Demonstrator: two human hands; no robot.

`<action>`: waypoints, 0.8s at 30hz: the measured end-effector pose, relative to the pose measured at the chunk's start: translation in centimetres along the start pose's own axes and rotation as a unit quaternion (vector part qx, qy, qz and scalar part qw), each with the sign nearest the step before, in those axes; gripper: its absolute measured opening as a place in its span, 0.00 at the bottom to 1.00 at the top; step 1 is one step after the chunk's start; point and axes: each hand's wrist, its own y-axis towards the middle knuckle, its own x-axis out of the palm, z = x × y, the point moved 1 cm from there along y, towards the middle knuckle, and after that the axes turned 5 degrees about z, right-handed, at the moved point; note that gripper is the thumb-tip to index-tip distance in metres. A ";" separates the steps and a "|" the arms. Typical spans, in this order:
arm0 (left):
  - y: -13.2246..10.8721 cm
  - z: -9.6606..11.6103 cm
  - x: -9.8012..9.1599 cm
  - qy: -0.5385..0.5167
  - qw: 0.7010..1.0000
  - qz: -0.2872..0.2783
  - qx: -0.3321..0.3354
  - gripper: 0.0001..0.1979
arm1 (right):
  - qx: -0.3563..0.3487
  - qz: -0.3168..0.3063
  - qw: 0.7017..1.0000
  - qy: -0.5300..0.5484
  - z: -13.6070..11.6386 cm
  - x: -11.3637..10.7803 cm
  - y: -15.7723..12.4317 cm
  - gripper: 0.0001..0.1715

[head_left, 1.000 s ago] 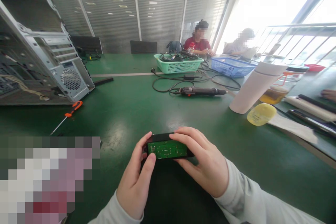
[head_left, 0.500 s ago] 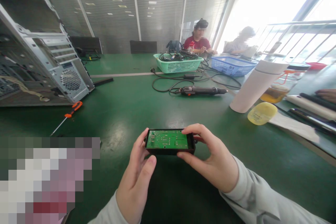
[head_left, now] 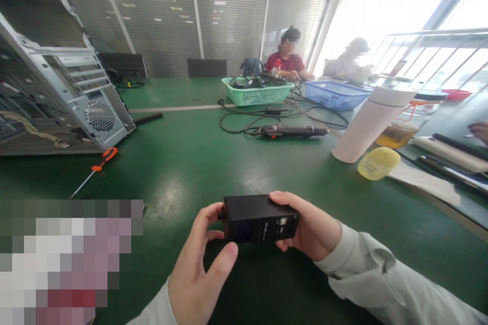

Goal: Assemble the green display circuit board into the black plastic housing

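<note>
A black electronics box (head_left: 249,207), its smooth closed face upward, is held tilted above the green table. Small white markings and a pale socket show on the side toward me. My right hand (head_left: 314,226) grips the right end, thumb on top and fingers curled under it. At the other end, the curled fingers of my left hand (head_left: 202,259) meet the box, with the thumb at its lower front corner. Whether that thumb presses on the box is hard to see. The circuit board inside is hidden.
An open computer case (head_left: 68,81) stands at left, with an orange-handled screwdriver (head_left: 99,168) before it. Ahead lies a corded electric screwdriver (head_left: 293,131). Behind it are a green basket (head_left: 263,96) of cables and a blue basket (head_left: 335,96). A white bottle (head_left: 371,124) stands right.
The black box has been rolled over in my hands: its open side with the green circuit board has turned out of sight. It also sits slightly further right and lower.
</note>
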 end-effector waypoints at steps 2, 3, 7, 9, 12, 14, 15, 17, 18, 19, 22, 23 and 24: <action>-0.1 0.4 0.3 -0.034 0.999 0.036 -0.018 0.19 | 0.082 -0.040 0.996 0.015 0.0 0.2 -0.1 0.22; -0.1 0.6 0.5 -0.051 0.997 0.051 -0.027 0.19 | 0.106 -0.063 0.992 0.019 0.0 0.3 -0.1 0.26; 0.3 0.9 0.6 -0.099 0.991 0.071 -0.059 0.21 | 0.160 -0.118 0.979 0.039 0.2 0.3 0.1 0.39; 0.6 0.8 0.5 -0.106 0.989 0.071 -0.073 0.23 | 0.174 -0.138 0.974 0.048 0.4 0.2 0.3 0.43; 0.9 0.6 0.3 -0.106 0.989 0.064 -0.076 0.24 | 0.167 -0.169 0.970 0.048 0.8 0.1 0.5 0.45; 1.1 0.5 0.1 -0.108 0.990 0.057 -0.076 0.23 | 0.161 -0.174 0.971 0.036 0.8 0.1 0.5 0.45; 1.1 0.4 0.0 -0.109 0.990 0.052 -0.079 0.22 | 0.159 -0.165 0.973 0.030 0.8 0.1 0.5 0.43; 1.1 0.2 -0.1 -0.103 0.991 0.033 -0.074 0.19 | 0.140 -0.125 0.982 0.010 0.6 0.0 0.5 0.38; 1.0 0.1 -0.1 -0.093 0.993 0.017 -0.065 0.17 | 0.116 -0.097 0.988 -0.005 0.4 -0.1 0.6 0.34; 0.9 0.1 0.0 -0.075 0.996 -0.002 -0.050 0.16 | 0.081 -0.068 0.994 -0.023 0.3 -0.3 0.6 0.28; 0.2 0.1 0.3 0.011 0.998 -0.057 0.013 0.16 | -0.046 -0.011 0.995 -0.091 -0.3 -0.8 0.8 0.22; 0.1 0.2 0.4 0.036 0.997 -0.060 0.037 0.16 | -0.082 -0.005 0.991 -0.109 -0.4 -0.9 0.7 0.26; -0.1 0.4 0.4 0.059 0.995 -0.052 0.063 0.16 | -0.115 -0.003 0.985 -0.125 -0.4 -0.9 0.7 0.31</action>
